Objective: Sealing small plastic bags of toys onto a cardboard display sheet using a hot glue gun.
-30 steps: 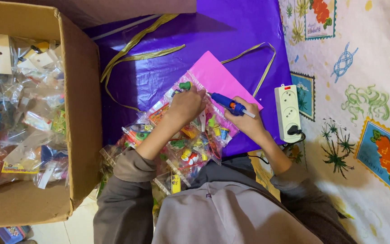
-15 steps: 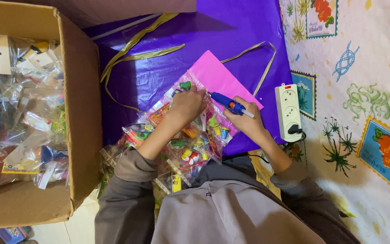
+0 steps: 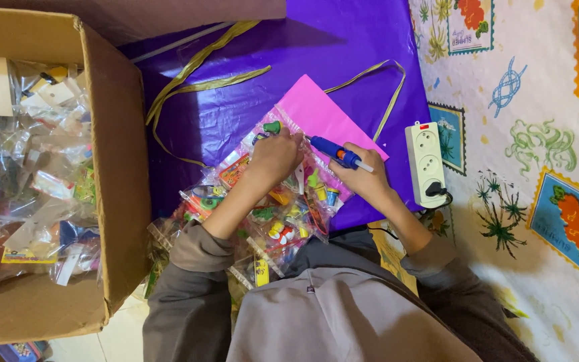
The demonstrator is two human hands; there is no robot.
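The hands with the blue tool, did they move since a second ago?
Hardly at all. The left hand keeps pressing on the clear bag of small toys, and the right hand keeps holding the blue tool with its tip at the pink card. The cardboard box, purple sheet and white power strip stayed put.

Clear plastic packets (image 3: 283,214) of colourful small toys are lying centre-near; more packets (image 3: 28,167) are filling the cardboard box (image 3: 125,201) left.
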